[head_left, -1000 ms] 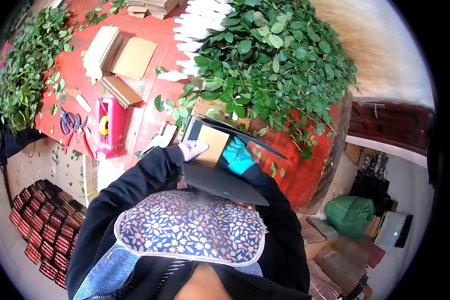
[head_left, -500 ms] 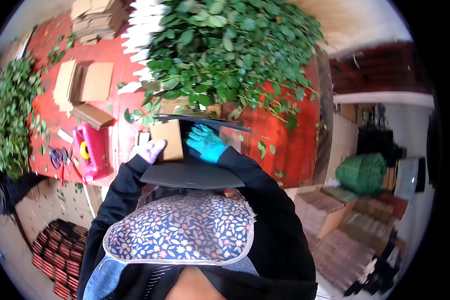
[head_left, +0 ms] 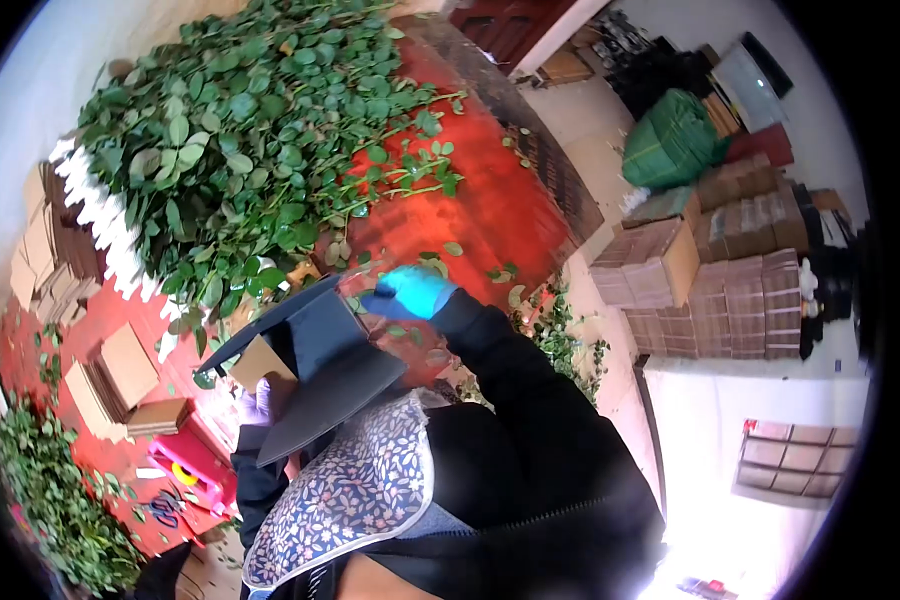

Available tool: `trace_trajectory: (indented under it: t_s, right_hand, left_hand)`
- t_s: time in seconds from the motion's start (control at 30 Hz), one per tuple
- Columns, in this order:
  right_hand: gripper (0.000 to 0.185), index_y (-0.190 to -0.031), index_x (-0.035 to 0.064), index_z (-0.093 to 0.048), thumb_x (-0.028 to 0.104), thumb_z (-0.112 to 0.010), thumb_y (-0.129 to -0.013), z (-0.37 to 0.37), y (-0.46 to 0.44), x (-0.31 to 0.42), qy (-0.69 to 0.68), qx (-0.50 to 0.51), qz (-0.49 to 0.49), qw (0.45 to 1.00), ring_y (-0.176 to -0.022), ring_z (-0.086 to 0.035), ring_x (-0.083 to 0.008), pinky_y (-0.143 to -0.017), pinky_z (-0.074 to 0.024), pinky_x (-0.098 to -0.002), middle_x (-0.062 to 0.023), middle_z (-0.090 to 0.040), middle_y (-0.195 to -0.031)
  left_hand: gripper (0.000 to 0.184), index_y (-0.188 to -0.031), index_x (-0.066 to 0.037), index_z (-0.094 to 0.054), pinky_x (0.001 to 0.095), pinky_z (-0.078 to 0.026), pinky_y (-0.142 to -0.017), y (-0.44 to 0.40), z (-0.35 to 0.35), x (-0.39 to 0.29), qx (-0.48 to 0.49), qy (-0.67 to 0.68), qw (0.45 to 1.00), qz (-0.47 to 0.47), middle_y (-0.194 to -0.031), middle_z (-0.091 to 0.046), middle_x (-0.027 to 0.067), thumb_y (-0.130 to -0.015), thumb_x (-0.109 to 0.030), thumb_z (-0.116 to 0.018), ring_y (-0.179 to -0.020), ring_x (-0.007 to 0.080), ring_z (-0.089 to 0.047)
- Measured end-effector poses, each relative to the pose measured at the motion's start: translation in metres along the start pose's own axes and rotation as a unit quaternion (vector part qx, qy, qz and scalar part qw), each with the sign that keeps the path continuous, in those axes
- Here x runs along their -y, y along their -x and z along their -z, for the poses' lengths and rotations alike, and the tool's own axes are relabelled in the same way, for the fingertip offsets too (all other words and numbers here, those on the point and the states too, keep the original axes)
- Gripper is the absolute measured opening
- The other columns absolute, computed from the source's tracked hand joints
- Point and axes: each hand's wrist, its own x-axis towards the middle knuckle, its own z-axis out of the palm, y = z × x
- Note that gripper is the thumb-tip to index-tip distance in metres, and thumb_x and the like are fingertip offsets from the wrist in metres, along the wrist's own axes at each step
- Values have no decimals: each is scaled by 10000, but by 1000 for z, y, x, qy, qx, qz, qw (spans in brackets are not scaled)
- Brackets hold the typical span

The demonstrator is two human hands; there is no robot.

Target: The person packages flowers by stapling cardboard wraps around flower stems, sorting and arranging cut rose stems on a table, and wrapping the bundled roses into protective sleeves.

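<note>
My left hand (head_left: 256,402), in a pale purple glove, grips a small brown cardboard piece (head_left: 264,366) at the left side of a black folded sheet (head_left: 328,330). The sheet has curved flaps and stands tilted at the table's near edge, close to my apron. My right hand (head_left: 412,292), in a teal glove, is just off the sheet's right side, above the red table (head_left: 470,230). Motion smears its fingers, so their pose is unclear.
A large heap of leafy green stems (head_left: 260,140) with white wrapped ends (head_left: 110,235) covers the back. Cardboard stacks (head_left: 110,380), a pink tape dispenser (head_left: 198,460) and scissors (head_left: 167,507) lie left. Bundled cardboard (head_left: 715,300) and a green sack (head_left: 673,140) stand right.
The view has swung to the right and tilted. My right hand has left the inside of the black sheet and is now beyond its right edge. My left hand stays at the cardboard piece.
</note>
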Motion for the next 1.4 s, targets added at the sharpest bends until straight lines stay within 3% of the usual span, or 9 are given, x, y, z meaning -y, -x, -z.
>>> trace_trajectory:
  t_s: [0.13,0.17,0.33,0.57,0.7,0.9,1.13,1.23,1.4]
  right_hand:
    - [485,-1105,65,-616,454,-652,-817,-39,-27,-33,51,-125,1,991,-875,-625,-367,-783,-495,-423,-146,-647,-945]
    - [492,-1119,59,-602,441,-662,-814,-46,-43,-28,-126,-136,59,981,-854,-626,-354,-769,-495,-412,-137,-641,-906]
    - [564,-1245,61,-515,327,-722,-793,-77,-98,-23,-63,-28,170,983,-793,-648,-268,-715,-501,-389,-116,-666,-916]
    - [343,-1140,33,-646,117,-709,-813,-71,-112,-38,-320,-64,121,937,-879,-668,-160,-780,-528,-303,-87,-708,-984]
    - [267,-1109,28,-642,42,-667,-843,-59,-117,-33,-178,-111,183,960,-875,-627,-132,-761,-528,-287,-60,-674,-1009]
    - [235,-1087,-24,-640,18,-638,-857,-44,-120,-81,-355,-55,147,922,-811,-632,-127,-723,-528,-261,-60,-679,-951]
    - [224,-1017,-11,-685,11,-694,-794,-28,-140,-50,-65,-106,220,968,-851,-669,-197,-776,-534,-304,-99,-694,-958]
    - [245,-1063,-34,-651,72,-651,-842,-59,-157,-77,-560,26,101,822,-898,-664,-238,-826,-537,-335,-124,-678,-998]
    - [316,-1106,-64,-592,178,-549,-909,-64,-137,-56,-389,-7,122,913,-995,-625,-290,-906,-523,-383,-189,-622,-1083]
  left_hand:
    - [291,-1133,1,-596,308,-483,-802,21,-1,12,-33,125,991,35,-1009,-668,82,-988,-225,-485,-912,190,-628]
    - [351,-1151,-2,-592,337,-449,-865,12,1,2,-23,35,998,46,-1067,-652,100,-983,-290,-483,-993,218,-592]
    - [362,-1185,-17,-581,305,-445,-877,11,4,12,-80,109,976,169,-1067,-644,82,-969,-304,-536,-981,182,-583]
    - [396,-1104,-35,-644,291,-477,-744,-5,-23,-10,-157,125,969,143,-947,-662,56,-931,-386,-581,-865,145,-601]
    - [343,-1120,-3,-607,325,-458,-835,-12,-14,-15,-150,103,980,80,-1007,-666,102,-950,-297,-559,-938,185,-598]
    - [355,-1188,-37,-582,322,-458,-836,-38,-43,-30,-139,172,970,99,-1019,-658,45,-946,-297,-574,-931,153,-593]
    - [390,-1246,-92,-533,314,-474,-828,-38,-50,25,-162,236,955,79,-1070,-640,8,-943,-332,-579,-976,130,-591]
    - [405,-1244,-71,-530,304,-481,-784,-44,-39,0,-107,138,972,158,-1039,-645,15,-952,-349,-558,-935,127,-591]
    - [406,-1143,-31,-593,317,-475,-810,-24,-22,-13,-140,144,977,76,-946,-671,55,-948,-384,-548,-881,152,-612]
